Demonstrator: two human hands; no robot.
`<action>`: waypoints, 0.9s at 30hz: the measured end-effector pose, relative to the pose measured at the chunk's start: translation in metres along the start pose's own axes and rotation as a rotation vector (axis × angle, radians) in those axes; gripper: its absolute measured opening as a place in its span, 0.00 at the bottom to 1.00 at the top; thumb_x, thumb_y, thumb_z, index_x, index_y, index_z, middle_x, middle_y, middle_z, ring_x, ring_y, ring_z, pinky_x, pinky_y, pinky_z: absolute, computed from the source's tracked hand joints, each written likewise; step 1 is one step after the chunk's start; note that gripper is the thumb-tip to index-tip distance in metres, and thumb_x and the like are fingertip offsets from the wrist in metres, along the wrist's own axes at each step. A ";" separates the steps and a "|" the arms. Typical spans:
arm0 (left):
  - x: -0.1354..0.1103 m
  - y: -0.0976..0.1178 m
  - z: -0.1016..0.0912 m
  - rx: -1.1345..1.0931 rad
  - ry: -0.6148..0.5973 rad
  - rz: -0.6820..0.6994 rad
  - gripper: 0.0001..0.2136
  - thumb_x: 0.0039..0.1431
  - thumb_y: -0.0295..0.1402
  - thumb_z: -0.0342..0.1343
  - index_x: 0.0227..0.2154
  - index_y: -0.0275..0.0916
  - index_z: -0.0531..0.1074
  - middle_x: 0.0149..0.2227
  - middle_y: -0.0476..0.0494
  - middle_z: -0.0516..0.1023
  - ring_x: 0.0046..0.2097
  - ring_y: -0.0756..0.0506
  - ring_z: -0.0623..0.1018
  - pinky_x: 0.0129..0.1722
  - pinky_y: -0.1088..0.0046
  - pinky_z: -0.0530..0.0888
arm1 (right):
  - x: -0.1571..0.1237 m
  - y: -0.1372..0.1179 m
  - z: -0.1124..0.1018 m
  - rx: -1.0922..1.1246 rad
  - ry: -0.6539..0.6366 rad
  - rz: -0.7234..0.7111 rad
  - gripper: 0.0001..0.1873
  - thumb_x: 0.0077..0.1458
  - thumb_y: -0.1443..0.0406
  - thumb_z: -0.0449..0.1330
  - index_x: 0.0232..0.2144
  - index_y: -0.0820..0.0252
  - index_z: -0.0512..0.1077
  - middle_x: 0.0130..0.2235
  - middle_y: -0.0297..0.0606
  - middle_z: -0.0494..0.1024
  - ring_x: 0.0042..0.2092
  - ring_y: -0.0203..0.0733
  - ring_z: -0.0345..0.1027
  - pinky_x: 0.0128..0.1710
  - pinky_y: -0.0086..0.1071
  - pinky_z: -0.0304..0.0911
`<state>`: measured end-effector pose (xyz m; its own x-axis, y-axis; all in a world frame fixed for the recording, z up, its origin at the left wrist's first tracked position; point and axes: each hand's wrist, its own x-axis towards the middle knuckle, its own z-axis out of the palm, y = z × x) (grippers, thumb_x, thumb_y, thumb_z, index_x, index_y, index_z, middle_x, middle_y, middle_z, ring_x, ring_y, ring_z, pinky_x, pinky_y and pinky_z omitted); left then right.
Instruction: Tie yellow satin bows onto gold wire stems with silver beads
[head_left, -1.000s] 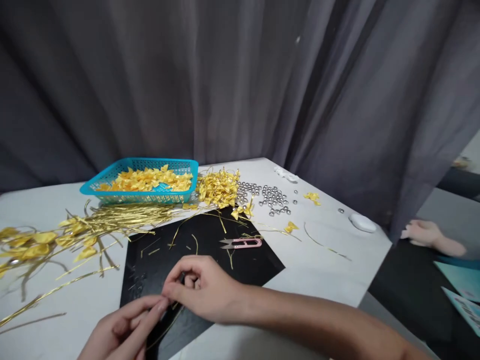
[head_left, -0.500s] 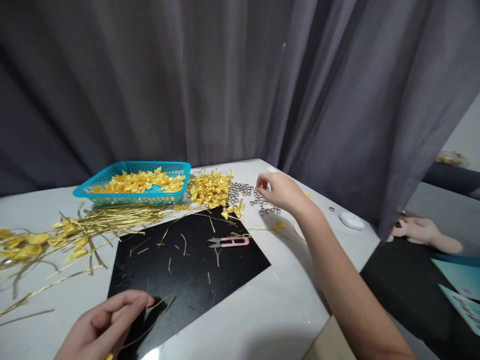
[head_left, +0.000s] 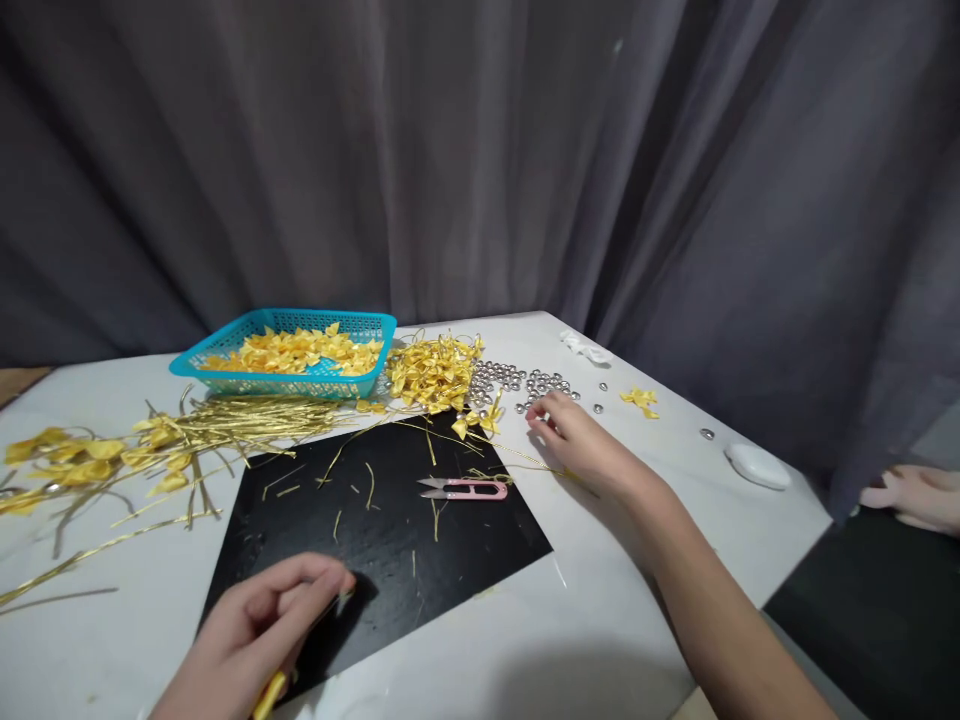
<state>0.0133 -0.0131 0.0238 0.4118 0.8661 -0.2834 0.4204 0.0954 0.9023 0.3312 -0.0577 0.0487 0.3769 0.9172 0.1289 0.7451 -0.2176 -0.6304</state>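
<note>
My left hand [head_left: 262, 635] is closed over the near edge of a black mat [head_left: 390, 540], thumb and forefinger pinching a thin gold cord. A strip of yellow ribbon [head_left: 270, 693] shows under its palm. My right hand [head_left: 576, 440] rests low at the near side of scattered silver beads [head_left: 547, 384], fingers curled in; whatever is between the fingertips is too small to make out. Left of the beads lies a pile of yellow ribbon bows [head_left: 433, 372]. Pink-handled thread snips [head_left: 465, 489] lie on the mat among gold cord scraps.
A blue basket [head_left: 281, 383] of yellow bows stands at the back. Gold cords [head_left: 259, 424] and cord-tied bows [head_left: 71, 458] lie to the left. A white oval object [head_left: 757, 466] sits near the table's right edge, with a yellow bow [head_left: 640, 401] nearby. Grey curtains hang behind.
My right hand has come down from above the beads to their near side. The left hand has moved further over the mat. The view has turned slightly right.
</note>
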 end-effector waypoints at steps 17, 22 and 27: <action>0.043 0.032 0.076 -0.223 -0.197 0.199 0.17 0.51 0.46 0.55 0.25 0.33 0.70 0.16 0.57 0.56 0.19 0.55 0.52 0.18 0.77 0.47 | -0.030 -0.049 0.051 1.199 -0.203 0.316 0.16 0.43 0.63 0.68 0.33 0.60 0.68 0.36 0.34 0.76 0.38 0.34 0.74 0.36 0.23 0.68; 0.041 0.030 0.076 -0.227 -0.189 0.197 0.17 0.52 0.46 0.54 0.27 0.33 0.70 0.17 0.57 0.54 0.20 0.55 0.52 0.19 0.78 0.48 | -0.031 -0.049 0.049 1.201 -0.185 0.337 0.16 0.43 0.63 0.68 0.34 0.59 0.68 0.34 0.33 0.77 0.39 0.34 0.74 0.36 0.22 0.67; 0.044 0.031 0.076 -0.250 -0.195 0.210 0.15 0.53 0.44 0.54 0.27 0.34 0.70 0.17 0.56 0.57 0.20 0.55 0.53 0.18 0.78 0.48 | -0.031 -0.047 0.053 1.256 -0.264 0.341 0.15 0.43 0.64 0.68 0.33 0.59 0.68 0.35 0.33 0.76 0.40 0.33 0.73 0.40 0.24 0.67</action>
<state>0.1054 -0.0094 0.0145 0.6245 0.7720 -0.1187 0.1099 0.0637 0.9919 0.2555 -0.0586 0.0335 0.2183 0.9466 -0.2374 -0.4297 -0.1252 -0.8943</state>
